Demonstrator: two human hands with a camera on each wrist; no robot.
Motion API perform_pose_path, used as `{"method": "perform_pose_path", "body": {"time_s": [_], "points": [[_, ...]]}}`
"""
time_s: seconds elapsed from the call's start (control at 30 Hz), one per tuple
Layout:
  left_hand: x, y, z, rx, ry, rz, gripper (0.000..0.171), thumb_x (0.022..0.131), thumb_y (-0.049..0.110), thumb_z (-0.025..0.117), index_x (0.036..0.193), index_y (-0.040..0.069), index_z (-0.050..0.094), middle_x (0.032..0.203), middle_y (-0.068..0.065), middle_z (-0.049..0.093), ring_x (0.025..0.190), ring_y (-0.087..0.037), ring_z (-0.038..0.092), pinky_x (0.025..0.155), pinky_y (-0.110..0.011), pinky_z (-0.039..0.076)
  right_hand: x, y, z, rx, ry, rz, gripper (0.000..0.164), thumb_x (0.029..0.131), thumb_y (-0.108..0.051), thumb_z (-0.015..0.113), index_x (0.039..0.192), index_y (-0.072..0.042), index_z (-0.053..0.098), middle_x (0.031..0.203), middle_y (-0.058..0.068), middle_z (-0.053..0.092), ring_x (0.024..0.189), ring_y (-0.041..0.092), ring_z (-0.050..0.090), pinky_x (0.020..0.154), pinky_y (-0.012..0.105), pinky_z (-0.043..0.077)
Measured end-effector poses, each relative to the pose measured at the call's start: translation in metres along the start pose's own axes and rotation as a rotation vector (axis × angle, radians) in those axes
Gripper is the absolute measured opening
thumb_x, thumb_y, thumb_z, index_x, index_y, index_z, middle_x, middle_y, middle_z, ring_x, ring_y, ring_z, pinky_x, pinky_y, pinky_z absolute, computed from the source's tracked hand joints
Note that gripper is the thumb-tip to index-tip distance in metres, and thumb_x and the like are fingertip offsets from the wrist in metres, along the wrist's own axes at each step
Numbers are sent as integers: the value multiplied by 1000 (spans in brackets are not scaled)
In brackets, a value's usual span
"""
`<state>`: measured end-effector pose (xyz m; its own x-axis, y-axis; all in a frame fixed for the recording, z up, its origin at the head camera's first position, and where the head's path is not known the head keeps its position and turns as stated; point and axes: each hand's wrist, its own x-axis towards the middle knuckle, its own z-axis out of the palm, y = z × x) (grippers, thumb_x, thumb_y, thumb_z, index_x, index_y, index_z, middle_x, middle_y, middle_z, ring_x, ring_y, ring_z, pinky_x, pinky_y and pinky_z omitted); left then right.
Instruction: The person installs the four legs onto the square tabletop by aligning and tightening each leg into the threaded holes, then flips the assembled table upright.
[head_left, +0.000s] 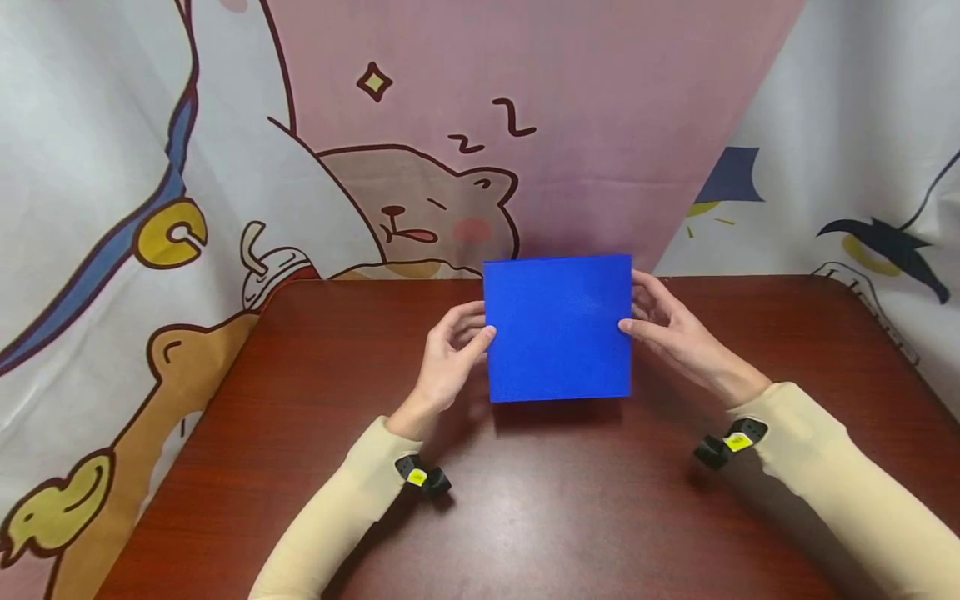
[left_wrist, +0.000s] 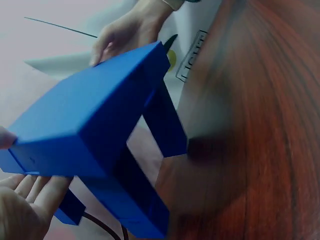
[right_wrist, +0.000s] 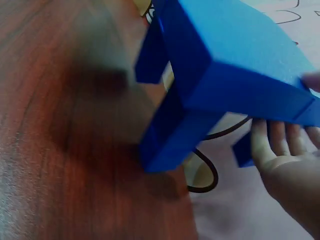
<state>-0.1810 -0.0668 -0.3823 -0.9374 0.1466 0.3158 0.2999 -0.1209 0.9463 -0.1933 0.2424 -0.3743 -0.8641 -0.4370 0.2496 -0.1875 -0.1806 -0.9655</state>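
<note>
A small blue stool (head_left: 558, 329) with a flat square top and blocky legs is held between both hands over the table. In the head view its top faces me and hides the legs; the wrist views show the legs (left_wrist: 165, 120) pointing down toward the tabletop. My left hand (head_left: 450, 354) grips the left edge, thumb on the top and fingers under the rim. The right hand (head_left: 675, 333) grips the opposite edge in the same way, its fingers (right_wrist: 280, 137) beneath the rim. A shadow falls on the wood below the stool.
The brown wooden table (head_left: 525, 508) stretches toward me and to both sides. Behind it and to the left hangs a cartoon-printed cloth (head_left: 600, 125). Small black cameras are strapped at the left wrist (head_left: 423, 475) and right wrist (head_left: 731, 442).
</note>
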Motion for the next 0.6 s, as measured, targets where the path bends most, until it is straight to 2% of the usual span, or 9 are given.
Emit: {"method": "perform_pose_path", "body": {"time_s": [0.1, 0.2, 0.27, 0.4, 0.53, 0.6], "points": [[0, 2, -2, -72, -17, -53, 37, 92, -5, 58, 128, -11, 51, 107, -19, 62, 86, -14, 63, 66, -33, 56, -1, -7, -3, -110, -73, 72, 72, 96, 7, 49, 155, -13, 14, 149, 17, 29, 133, 27, 36, 95, 28, 44], [3, 2, -6, -99, -32, -70, 39, 94, -4, 57, 131, -9, 48, 106, -18, 62, 84, -14, 64, 66, -38, 57, -1, -13, -3, -193, -79, 150, 79, 95, 1, 54, 156, -17, 7, 153, 19, 21, 136, 34, 31, 93, 26, 45], [6, 1, -10, -121, -29, -97, 40, 95, -3, 56, 134, -7, 48, 105, -16, 63, 83, -15, 65, 67, -41, 57, 0, -14, -1, -191, -78, 185, 79, 96, -2, 54, 157, -18, 6, 153, 20, 19, 135, 37, 31, 93, 29, 46], [12, -2, -15, -174, 0, -173, 41, 97, -2, 53, 137, -5, 46, 101, -10, 64, 83, -16, 66, 67, -44, 56, 0, -9, 4, -172, -78, 204, 76, 97, -5, 53, 156, -18, 7, 152, 19, 22, 131, 31, 39, 94, 36, 46], [18, -5, -19, -193, 30, -245, 42, 98, 4, 53, 139, -4, 45, 101, -8, 62, 84, -15, 64, 66, -36, 57, 0, 0, 7, -134, -77, 232, 75, 97, -7, 53, 156, -20, 9, 152, 16, 23, 130, 29, 39, 96, 40, 44], [20, -7, -21, -206, 20, -274, 44, 98, 4, 53, 140, -5, 43, 104, -11, 60, 84, -15, 64, 67, -34, 56, 2, 4, 8, -104, -68, 254, 74, 98, -9, 53, 156, -20, 9, 153, 15, 21, 133, 32, 36, 97, 38, 44]]}}
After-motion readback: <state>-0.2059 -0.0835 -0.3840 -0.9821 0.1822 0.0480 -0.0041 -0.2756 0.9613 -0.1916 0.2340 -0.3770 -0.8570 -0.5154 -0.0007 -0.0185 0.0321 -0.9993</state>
